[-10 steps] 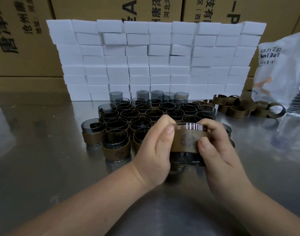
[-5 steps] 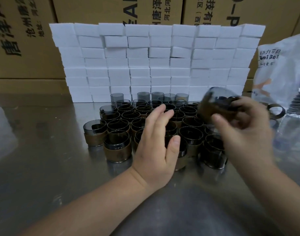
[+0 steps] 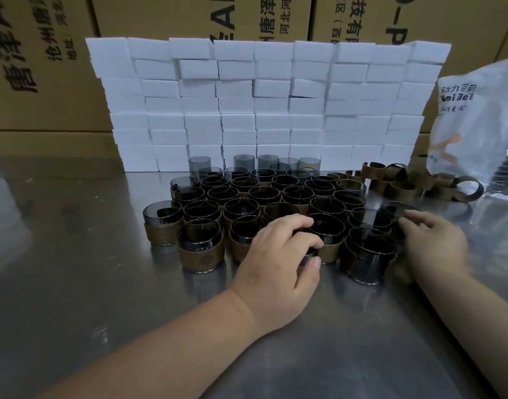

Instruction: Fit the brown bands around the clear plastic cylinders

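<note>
My left hand [image 3: 278, 254] curled round a front-row cylinder [image 3: 306, 254]; my right hand [image 3: 431, 240] touched the blurred end cylinder [image 3: 391, 214] at the right edge of the cluster [image 3: 261, 197], grip indeterminate. Loose brown bands [image 3: 402, 182] lay just beyond. Good practice, I judged: seat it upright, release gently, then fetch one band.

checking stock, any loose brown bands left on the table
Yes, loose curled brown bands lie piled on the metal table beside the white plastic bag.
</note>
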`<act>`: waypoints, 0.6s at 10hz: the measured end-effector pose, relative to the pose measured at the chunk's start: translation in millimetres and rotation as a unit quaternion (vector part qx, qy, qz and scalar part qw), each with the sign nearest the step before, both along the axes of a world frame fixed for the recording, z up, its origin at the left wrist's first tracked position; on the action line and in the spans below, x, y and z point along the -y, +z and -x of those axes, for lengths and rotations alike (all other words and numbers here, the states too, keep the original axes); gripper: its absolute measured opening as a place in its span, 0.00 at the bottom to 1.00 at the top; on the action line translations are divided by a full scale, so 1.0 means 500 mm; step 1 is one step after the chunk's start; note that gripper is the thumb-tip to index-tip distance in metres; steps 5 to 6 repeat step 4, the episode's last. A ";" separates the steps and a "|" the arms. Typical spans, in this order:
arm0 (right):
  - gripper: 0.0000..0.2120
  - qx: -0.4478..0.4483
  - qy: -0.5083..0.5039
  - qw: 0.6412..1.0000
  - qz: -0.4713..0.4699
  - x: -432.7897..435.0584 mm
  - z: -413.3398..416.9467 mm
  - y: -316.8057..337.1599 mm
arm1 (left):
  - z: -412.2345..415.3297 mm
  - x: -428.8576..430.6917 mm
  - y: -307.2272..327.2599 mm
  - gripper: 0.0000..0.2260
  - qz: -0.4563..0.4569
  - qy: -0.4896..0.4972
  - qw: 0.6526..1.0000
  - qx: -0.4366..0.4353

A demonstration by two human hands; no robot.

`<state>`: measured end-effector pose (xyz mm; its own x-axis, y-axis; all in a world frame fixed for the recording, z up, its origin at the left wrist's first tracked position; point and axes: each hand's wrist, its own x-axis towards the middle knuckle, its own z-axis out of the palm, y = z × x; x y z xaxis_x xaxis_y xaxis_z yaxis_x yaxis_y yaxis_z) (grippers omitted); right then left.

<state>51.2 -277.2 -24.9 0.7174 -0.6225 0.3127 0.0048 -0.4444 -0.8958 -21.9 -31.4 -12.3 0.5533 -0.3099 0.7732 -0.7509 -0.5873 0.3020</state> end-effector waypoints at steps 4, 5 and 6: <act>0.23 0.053 0.030 0.994 -0.090 -0.012 0.004 0.006 | 0.024 -0.016 0.098 0.08 0.226 0.024 0.974 0.002; 0.23 0.053 0.030 0.994 -0.090 -0.012 0.004 0.006 | 0.024 -0.016 0.098 0.08 0.226 0.024 0.974 0.002; 0.23 0.053 0.030 0.994 -0.090 -0.012 0.004 0.006 | 0.024 -0.016 0.098 0.08 0.226 0.024 0.974 0.002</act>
